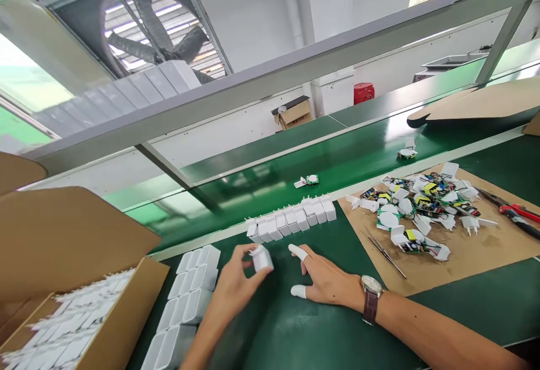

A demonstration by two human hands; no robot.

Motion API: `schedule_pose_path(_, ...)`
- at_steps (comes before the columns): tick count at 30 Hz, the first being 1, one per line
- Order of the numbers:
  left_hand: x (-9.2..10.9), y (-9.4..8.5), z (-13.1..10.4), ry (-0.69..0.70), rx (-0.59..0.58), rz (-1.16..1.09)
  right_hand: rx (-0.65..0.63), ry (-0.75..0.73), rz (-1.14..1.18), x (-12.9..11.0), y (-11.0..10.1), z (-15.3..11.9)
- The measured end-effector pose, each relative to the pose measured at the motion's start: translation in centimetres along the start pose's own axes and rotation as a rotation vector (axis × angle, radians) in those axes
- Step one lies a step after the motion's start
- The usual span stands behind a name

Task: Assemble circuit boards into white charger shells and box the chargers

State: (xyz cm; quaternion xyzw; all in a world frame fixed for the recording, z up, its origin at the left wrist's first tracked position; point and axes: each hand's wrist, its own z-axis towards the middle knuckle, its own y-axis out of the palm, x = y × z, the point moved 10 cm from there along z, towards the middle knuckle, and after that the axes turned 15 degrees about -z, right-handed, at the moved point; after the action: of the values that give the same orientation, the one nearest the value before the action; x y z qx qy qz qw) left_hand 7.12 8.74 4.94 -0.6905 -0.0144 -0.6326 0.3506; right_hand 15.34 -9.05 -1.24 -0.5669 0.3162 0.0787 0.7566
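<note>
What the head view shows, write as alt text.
A person's left hand holds a small white casing above a green workbench, the right hand open beside it. Beyond them stands a row of white casings; circuit boards lie piled on a brown sheet at right, an open carton at left.

"Are we well lit?"

"Yes, brightly: daylight glares between the slats (179, 18) behind the fan (154, 21), and we see white reflections on the green belt (358, 153)."

"Any shadow or blur?"

"We find soft shadow on the tabletop (295, 336), slight blur on the white piece (262, 258), and stretching toward our edges."
</note>
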Motion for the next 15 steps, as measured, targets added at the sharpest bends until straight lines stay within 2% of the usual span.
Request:
schedule_pose_path(3, -1.3, -4.8, 2.9, -0.013, 0.089, 0.075, 0.019, -0.068, -0.037, -0.6, -0.1, -0.3)
schedule_pose_path(4, -1.8, -5.8, 3.9, -0.018, 0.104, 0.09, 0.031, -0.094, -0.044, -0.8, -0.2, -0.4)
schedule_pose_path(6, -2.9, -6.8, 5.9, -0.047, 0.108, 0.071, 0.049, -0.132, -0.053, -1.1, -0.3, -0.6)
schedule_pose_path(9, -4.0, -6.3, 8.0, -0.096, 0.064, -0.019, 0.063, -0.154, -0.081, -1.1, -0.3, -0.6)
schedule_pose_path(11, -3.9, -5.6, 9.0, -0.109, 0.008, -0.053, 0.064, -0.16, -0.118, -1.3, -0.3, -0.5)
schedule_pose_path(13, -3.1, -4.9, 9.7, -0.123, -0.064, -0.044, 0.061, -0.176, -0.175, -1.7, -0.2, -0.4)
schedule_pose_path(15, -1.2, -4.7, 10.7, -0.099, -0.109, 0.014, 0.055, -0.205, -0.249, -2.4, 0.0, -0.4)
